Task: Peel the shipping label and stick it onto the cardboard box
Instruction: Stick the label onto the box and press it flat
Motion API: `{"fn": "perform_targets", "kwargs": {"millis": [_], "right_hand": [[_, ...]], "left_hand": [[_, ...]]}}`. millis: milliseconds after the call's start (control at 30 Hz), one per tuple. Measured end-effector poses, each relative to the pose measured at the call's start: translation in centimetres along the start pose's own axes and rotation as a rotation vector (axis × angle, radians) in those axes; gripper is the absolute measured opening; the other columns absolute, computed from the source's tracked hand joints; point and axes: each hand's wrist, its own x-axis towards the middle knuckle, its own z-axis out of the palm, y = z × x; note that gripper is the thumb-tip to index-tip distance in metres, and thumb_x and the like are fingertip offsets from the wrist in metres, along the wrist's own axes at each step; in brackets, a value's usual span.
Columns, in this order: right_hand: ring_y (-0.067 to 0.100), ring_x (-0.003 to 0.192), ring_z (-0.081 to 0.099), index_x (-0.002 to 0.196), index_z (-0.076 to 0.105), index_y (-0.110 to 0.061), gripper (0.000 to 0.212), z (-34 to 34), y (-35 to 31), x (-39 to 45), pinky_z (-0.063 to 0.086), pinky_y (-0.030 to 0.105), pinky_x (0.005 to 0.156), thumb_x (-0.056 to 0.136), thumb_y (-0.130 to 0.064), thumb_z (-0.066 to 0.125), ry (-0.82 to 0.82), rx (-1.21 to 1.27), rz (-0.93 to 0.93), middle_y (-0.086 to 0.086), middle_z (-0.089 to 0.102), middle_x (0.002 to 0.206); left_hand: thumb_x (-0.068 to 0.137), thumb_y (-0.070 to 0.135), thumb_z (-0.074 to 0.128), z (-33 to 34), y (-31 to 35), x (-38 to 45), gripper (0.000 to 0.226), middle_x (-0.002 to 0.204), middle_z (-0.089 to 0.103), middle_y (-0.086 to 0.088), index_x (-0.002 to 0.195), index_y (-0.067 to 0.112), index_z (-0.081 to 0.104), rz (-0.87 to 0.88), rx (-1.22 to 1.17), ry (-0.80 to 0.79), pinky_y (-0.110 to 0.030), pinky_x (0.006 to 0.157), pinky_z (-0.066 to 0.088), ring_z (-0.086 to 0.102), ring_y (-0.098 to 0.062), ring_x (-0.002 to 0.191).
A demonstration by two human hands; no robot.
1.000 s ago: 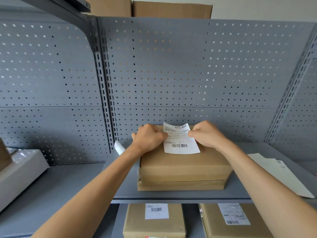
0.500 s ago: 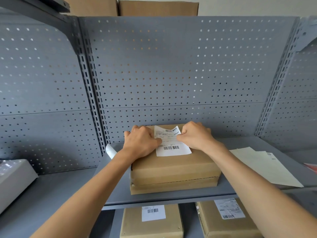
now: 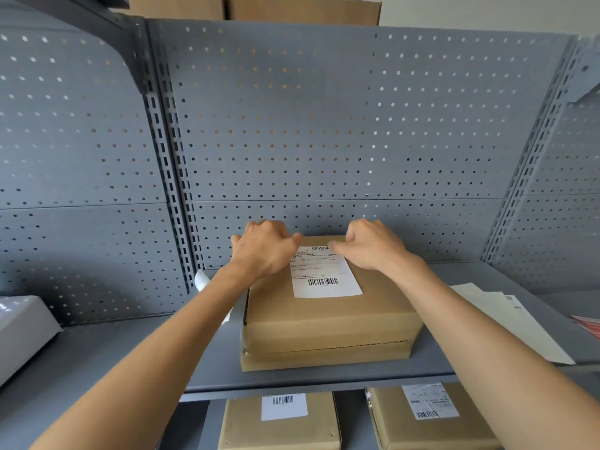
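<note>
A: What do we see on the gray shelf (image 3: 324, 376)?

B: We see a brown cardboard box (image 3: 328, 323) in the middle of it. A white shipping label (image 3: 324, 277) lies flat on top of the box, at the far side. It has black bar lines on it.

A: Where are our hands?

B: Both are on top of the box, at the far end of the label. Our left hand (image 3: 264, 246) sits at the label's left top corner. Our right hand (image 3: 370, 243) sits at the right top corner.

A: Are we holding anything?

B: No, we do not seem to hold anything. Our fingers are curled in and press down on the label's top edge. The fingertips are a bit blurry, so we cannot tell more than that.

A: What else is near?

B: Some pale paper sheets (image 3: 506, 323) lie on the shelf to the right, well apart from the box. A white curled strip (image 3: 203, 279) peeks out by our left arm. A white thing (image 3: 22, 332) sits far left. Under the shelf are two more boxes, a left lower box (image 3: 279, 423) and a right lower box (image 3: 431, 417), each with a label on top. Behind it all is a gray wall with holes (image 3: 292, 125).
</note>
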Motion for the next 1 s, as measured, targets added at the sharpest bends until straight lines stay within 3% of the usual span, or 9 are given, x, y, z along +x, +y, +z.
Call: {"fn": "perform_targets", "kwargs": {"millis": [67,133,233,367,467,567,700,900,1000], "right_hand": [[0.029,0.062,0.049,0.058,0.036,-0.017,0.05,0.4,-0.9,1.0,0.037,0.03,0.053,0.087,-0.051,0.058,0.047,0.02,0.022,0.001,0.043,0.057],[0.034,0.088,0.06,0.066,0.046,-0.015,0.051,1.2,-1.7,1.9,0.051,0.039,0.074,0.092,-0.058,0.051,0.039,0.001,0.058,0.008,0.062,0.083],[0.036,0.116,0.054,0.092,0.062,-0.015,0.051,3.1,-2.3,2.6,0.042,0.05,0.099,0.094,-0.063,0.044,0.035,-0.078,0.11,0.013,0.066,0.116],[0.036,0.128,0.044,0.112,0.065,-0.016,0.063,4.2,-2.5,2.6,0.033,0.055,0.102,0.092,-0.07,0.038,0.021,-0.179,0.131,0.012,0.062,0.127],[0.035,0.128,0.044,0.113,0.065,-0.015,0.054,4.2,-2.4,2.5,0.033,0.054,0.101,0.096,-0.06,0.04,0.028,-0.185,0.112,0.013,0.063,0.127],[0.034,0.127,0.045,0.107,0.065,-0.013,0.05,4.0,-2.0,2.2,0.032,0.054,0.101,0.099,-0.054,0.038,0.02,-0.178,0.088,0.014,0.064,0.123],[0.032,0.124,0.047,0.073,0.051,-0.014,0.047,3.5,-0.8,2.1,0.032,0.052,0.104,0.103,-0.046,0.035,-0.024,-0.144,0.064,0.014,0.065,0.114],[0.032,0.115,0.05,0.081,0.064,-0.015,0.044,3.4,0.8,2.3,0.034,0.048,0.099,0.103,-0.041,0.035,-0.04,-0.082,0.036,0.007,0.062,0.092],[0.031,0.11,0.052,0.065,0.049,-0.019,0.044,3.5,1.0,2.3,0.036,0.048,0.098,0.104,-0.036,0.036,-0.024,-0.082,0.023,0.007,0.062,0.088]], "left_hand": [[0.093,0.051,0.043,0.2,0.7,1.7,0.045,0.103,0.065,-0.008,0.092,0.013,0.067,-0.034,0.043,0.012,-0.054,0.095,0.035,0.05,-0.031,0.112],[0.095,0.054,0.037,1.1,1.1,3.0,0.051,0.119,0.059,-0.012,0.104,0.013,0.067,-0.063,0.147,-0.012,-0.056,0.097,0.034,0.043,-0.032,0.124],[0.096,0.062,0.032,3.2,0.8,3.9,0.062,0.138,0.048,-0.013,0.129,0.016,0.058,-0.113,0.277,-0.084,-0.057,0.097,0.035,0.033,-0.032,0.134],[0.091,0.074,0.03,4.6,0.2,4.0,0.075,0.142,0.043,-0.011,0.141,0.019,0.044,-0.119,0.34,-0.079,-0.058,0.097,0.037,0.032,-0.031,0.135],[0.09,0.073,0.034,4.5,0.2,4.0,0.075,0.141,0.042,-0.01,0.141,0.018,0.042,-0.114,0.356,-0.095,-0.057,0.096,0.037,0.032,-0.031,0.134],[0.094,0.056,0.04,4.2,0.1,4.0,0.059,0.14,0.042,-0.011,0.137,0.016,0.045,-0.099,0.346,-0.098,-0.056,0.095,0.038,0.032,-0.031,0.133],[0.095,0.044,0.043,3.9,-0.2,4.1,0.048,0.136,0.044,-0.011,0.133,0.016,0.048,-0.092,0.303,-0.104,-0.053,0.093,0.037,0.033,-0.03,0.132],[0.098,0.037,0.046,3.6,-1.0,3.9,0.036,0.132,0.047,-0.01,0.127,0.018,0.054,-0.055,0.228,-0.088,-0.055,0.098,0.037,0.035,-0.03,0.131],[0.099,0.033,0.045,3.5,-1.3,3.8,0.031,0.131,0.048,-0.009,0.125,0.019,0.056,-0.039,0.208,-0.084,-0.057,0.1,0.035,0.035,-0.03,0.132]]}}
